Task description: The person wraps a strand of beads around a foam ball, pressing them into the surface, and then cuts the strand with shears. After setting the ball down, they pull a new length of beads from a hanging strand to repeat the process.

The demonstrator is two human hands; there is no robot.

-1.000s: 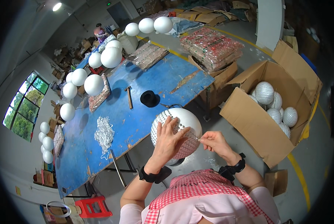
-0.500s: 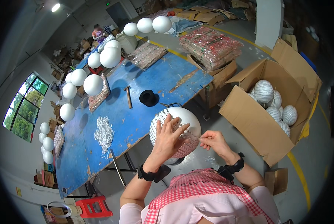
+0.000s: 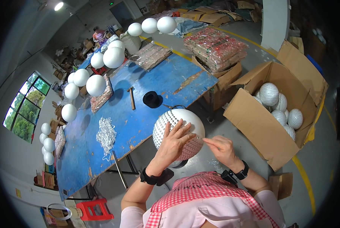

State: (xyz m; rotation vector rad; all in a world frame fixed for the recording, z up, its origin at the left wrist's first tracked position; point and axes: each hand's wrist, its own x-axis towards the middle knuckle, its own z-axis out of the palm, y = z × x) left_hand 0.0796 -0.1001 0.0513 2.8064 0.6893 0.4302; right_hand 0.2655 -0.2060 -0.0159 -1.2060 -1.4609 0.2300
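Observation:
A large white ball (image 3: 193, 120), partly wrapped in rows of small silvery beads, sits in front of me by the table's near edge. My left hand (image 3: 173, 141) lies on its beaded side, fingers stretched out and apart. Just right of the ball, my right hand (image 3: 220, 147) is closed in a pinch on a thin bead strand (image 3: 200, 138) that runs to the ball's surface. Part of the strand is hidden by my fingers. Beneath the ball a dark round support (image 3: 182, 163) shows in part. Scissors (image 3: 173, 106) lie behind the ball, partly covered by it.
On the blue table (image 3: 139, 121) are a hammer (image 3: 132, 98), a black round object (image 3: 152, 99) and a heap of silvery strands (image 3: 106, 133). Plain white balls (image 3: 96, 85) hang at the left. An open carton (image 3: 261, 129) with beaded balls (image 3: 269, 94) stands at right.
My right hand has shifted slightly, its fingers now pointing more toward the ball. My left fingers have moved a little over the beads. The view has shifted slightly.

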